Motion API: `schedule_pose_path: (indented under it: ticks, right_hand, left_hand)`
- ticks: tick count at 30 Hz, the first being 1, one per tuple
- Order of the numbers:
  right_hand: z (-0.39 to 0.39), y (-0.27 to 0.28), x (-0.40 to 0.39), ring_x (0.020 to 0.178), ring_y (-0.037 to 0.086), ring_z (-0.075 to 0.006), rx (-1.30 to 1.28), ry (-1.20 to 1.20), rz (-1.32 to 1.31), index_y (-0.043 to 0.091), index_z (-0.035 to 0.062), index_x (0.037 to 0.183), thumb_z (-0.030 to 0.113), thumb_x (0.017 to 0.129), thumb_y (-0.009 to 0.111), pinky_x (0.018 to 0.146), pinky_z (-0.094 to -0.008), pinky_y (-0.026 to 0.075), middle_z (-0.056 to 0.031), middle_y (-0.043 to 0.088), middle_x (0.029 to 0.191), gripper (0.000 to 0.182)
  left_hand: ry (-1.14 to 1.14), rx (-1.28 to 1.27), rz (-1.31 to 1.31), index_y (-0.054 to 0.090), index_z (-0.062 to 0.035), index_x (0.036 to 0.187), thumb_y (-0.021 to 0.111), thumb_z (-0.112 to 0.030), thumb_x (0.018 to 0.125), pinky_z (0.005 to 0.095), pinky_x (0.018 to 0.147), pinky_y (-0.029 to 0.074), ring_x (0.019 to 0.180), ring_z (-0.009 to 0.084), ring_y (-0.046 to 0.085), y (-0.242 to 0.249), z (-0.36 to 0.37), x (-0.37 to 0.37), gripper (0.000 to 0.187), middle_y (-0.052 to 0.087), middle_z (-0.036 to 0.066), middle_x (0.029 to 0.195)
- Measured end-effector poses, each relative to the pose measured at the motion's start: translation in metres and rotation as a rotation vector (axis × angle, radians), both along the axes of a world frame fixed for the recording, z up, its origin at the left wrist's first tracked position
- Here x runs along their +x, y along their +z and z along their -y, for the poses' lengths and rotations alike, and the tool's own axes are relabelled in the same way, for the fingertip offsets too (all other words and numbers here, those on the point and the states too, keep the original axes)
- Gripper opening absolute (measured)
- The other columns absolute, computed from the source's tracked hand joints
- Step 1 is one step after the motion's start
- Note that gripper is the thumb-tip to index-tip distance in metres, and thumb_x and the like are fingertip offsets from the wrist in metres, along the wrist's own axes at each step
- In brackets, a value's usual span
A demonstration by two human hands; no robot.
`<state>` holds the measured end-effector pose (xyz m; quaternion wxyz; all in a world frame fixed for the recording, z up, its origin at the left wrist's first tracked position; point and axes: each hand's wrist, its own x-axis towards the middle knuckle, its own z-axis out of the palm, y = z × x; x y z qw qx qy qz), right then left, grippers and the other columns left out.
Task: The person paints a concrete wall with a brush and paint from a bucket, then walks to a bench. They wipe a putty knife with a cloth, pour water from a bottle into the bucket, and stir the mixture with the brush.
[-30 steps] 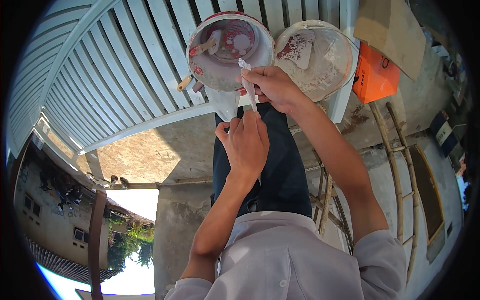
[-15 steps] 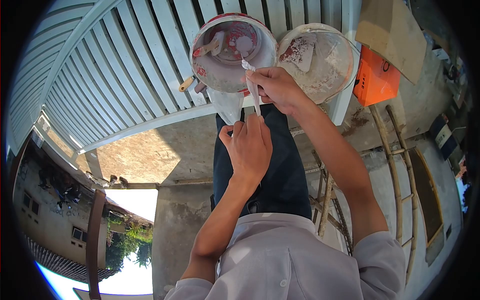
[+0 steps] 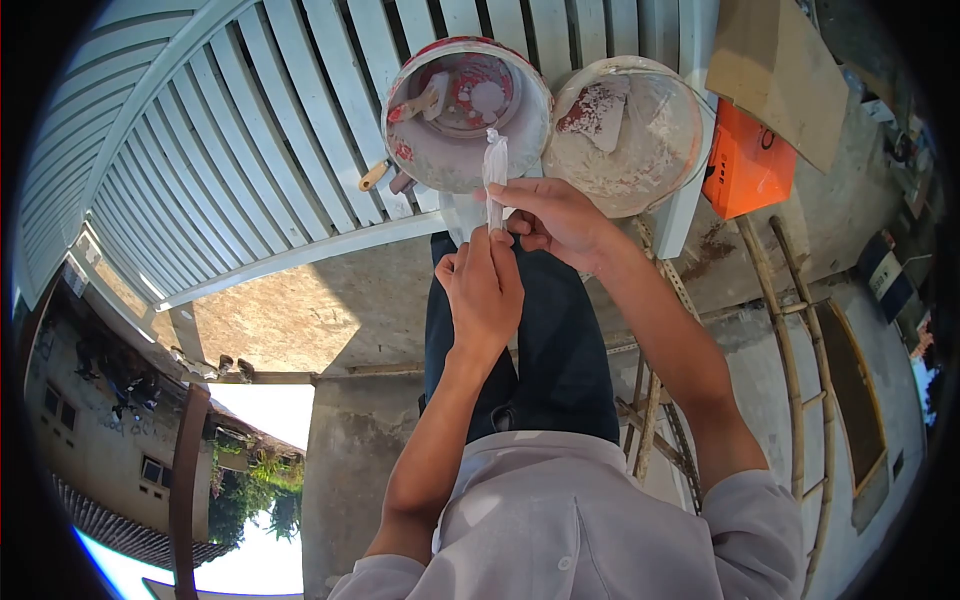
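A white, translucent plastic bag, twisted into a narrow strip, stands upright between my hands. My left hand is closed in a pinch on its lower end. Just above, my right hand grips the strip between thumb and fingers. The knotted-looking top reaches over the near rim of a white-and-red bucket. Inside that bucket lies a paintbrush with a red-smeared handle. To its right is a second, paint-crusted bucket with a flat, smeared piece in it.
Both buckets rest on a pale slatted bench. Beside the first lie a wooden-handled tool and a dark handle. On the right are an orange bag, cardboard and a bamboo ladder.
My right hand has moved down and slightly right, closer to my left hand. More of the twisted bag now sticks up above my fingers. Its loose part at the left shows less.
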<state>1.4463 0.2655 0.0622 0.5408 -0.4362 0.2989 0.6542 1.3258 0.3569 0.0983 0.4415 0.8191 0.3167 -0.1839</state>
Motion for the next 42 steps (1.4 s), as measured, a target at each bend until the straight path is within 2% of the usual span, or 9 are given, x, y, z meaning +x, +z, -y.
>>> schedule_pose_path:
  ticks: [4, 8, 14, 17, 20, 23, 35, 38, 42]
  right_hand:
    - [0.004, 0.007, -0.019, 0.068, 0.047, -0.0032, -0.038, 0.252, 0.185, 0.071, 0.0046, 0.105, 0.033, 0.097, 0.063, 0.058, -0.0217, 0.038, 0.0025, 0.061, 0.08, 0.03]
    - [0.004, 0.0, -0.024, 0.067, 0.052, -0.0105, -0.077, 0.358, 0.451, 0.071, 0.0, 0.093, 0.033, 0.102, 0.052, 0.065, -0.0296, 0.045, -0.0021, 0.062, 0.077, 0.039]
    - [-0.003, -0.006, -0.01, 0.066, 0.052, -0.0132, -0.053, 0.534, 0.619, 0.067, -0.0027, 0.093, 0.033, 0.105, 0.042, 0.066, -0.0315, 0.045, -0.0065, 0.057, 0.07, 0.044]
    - [-0.004, -0.012, -0.004, 0.063, 0.051, -0.0136, -0.073, 0.531, 0.501, 0.066, -0.0024, 0.094, 0.032, 0.105, 0.042, 0.063, -0.0318, 0.044, -0.0052, 0.055, 0.067, 0.043]
    - [-0.007, -0.023, -0.006, 0.059, 0.049, -0.0135, -0.108, 0.468, 0.605, 0.066, -0.002, 0.095, 0.032, 0.104, 0.043, 0.061, -0.0314, 0.043, -0.0032, 0.053, 0.065, 0.043]
    - [-0.007, -0.025, 0.006, 0.063, 0.05, -0.0133, -0.108, 0.495, 0.466, 0.066, -0.0016, 0.095, 0.033, 0.105, 0.043, 0.063, -0.0309, 0.043, -0.0033, 0.054, 0.068, 0.043]
    - [-0.013, -0.025, 0.01, 0.073, 0.049, -0.0098, -0.158, 0.432, 0.5, 0.063, 0.0032, 0.098, 0.036, 0.106, 0.041, 0.068, -0.0307, 0.043, -0.002, 0.052, 0.076, 0.04]
    - [-0.013, -0.03, 0.002, 0.075, 0.056, -0.0147, -0.197, 0.341, 0.473, 0.063, -0.0011, 0.101, 0.035, 0.105, 0.041, 0.068, -0.0316, 0.043, -0.0055, 0.06, 0.082, 0.043]
    - [-0.013, -0.019, 0.002, 0.086, 0.055, -0.0101, -0.133, 0.089, 0.276, 0.063, 0.0081, 0.107, 0.038, 0.104, 0.044, 0.076, -0.0302, 0.042, -0.0013, 0.061, 0.093, 0.035]
  left_hand:
    - [-0.184, 0.181, 0.006, 0.059, -0.0064, 0.097, 0.054, -0.013, 0.095, 0.0417, 0.084, 0.033, 0.071, 0.0224, 0.055, 0.0, -0.001, 0.002, 0.008, 0.058, 0.005, 0.072]
    - [-0.329, 0.323, 0.043, 0.059, -0.0075, 0.095, 0.06, -0.011, 0.09, 0.0429, 0.086, 0.033, 0.073, 0.0205, 0.055, 0.003, 0.006, 0.0, 0.007, 0.056, 0.003, 0.07]
    - [-0.409, 0.39, 0.029, 0.056, -0.0106, 0.085, 0.064, -0.011, 0.086, 0.0433, 0.086, 0.033, 0.074, 0.0193, 0.056, 0.004, 0.006, 0.004, 0.008, 0.054, 0.001, 0.068]
    - [-0.396, 0.393, 0.051, 0.054, -0.0116, 0.083, 0.064, -0.011, 0.086, 0.0436, 0.086, 0.033, 0.074, 0.0192, 0.055, 0.004, 0.007, 0.004, 0.01, 0.054, 0.001, 0.068]
    - [-0.395, 0.392, 0.034, 0.059, -0.008, 0.091, 0.061, -0.009, 0.089, 0.0429, 0.085, 0.034, 0.075, 0.0214, 0.058, 0.007, 0.007, 0.007, 0.002, 0.059, 0.004, 0.071]
    - [-0.391, 0.37, 0.041, 0.059, -0.0084, 0.09, 0.061, -0.009, 0.089, 0.0432, 0.085, 0.034, 0.075, 0.0211, 0.058, 0.007, 0.009, 0.006, 0.002, 0.059, 0.004, 0.071]
    - [-0.336, 0.377, 0.055, 0.057, -0.0086, 0.09, 0.059, -0.012, 0.092, 0.0432, 0.083, 0.034, 0.071, 0.0203, 0.055, 0.008, 0.013, 0.002, 0.005, 0.054, 0.002, 0.068]
    - [-0.231, 0.263, 0.023, 0.057, -0.0073, 0.092, 0.055, -0.013, 0.095, 0.0425, 0.082, 0.033, 0.071, 0.0227, 0.056, 0.008, 0.01, 0.002, 0.006, 0.056, 0.004, 0.069]
    - [-0.087, 0.089, -0.072, 0.058, -0.0064, 0.097, 0.049, -0.013, 0.098, 0.0419, 0.081, 0.032, 0.072, 0.0254, 0.057, 0.003, 0.004, 0.0, 0.011, 0.06, 0.007, 0.073]
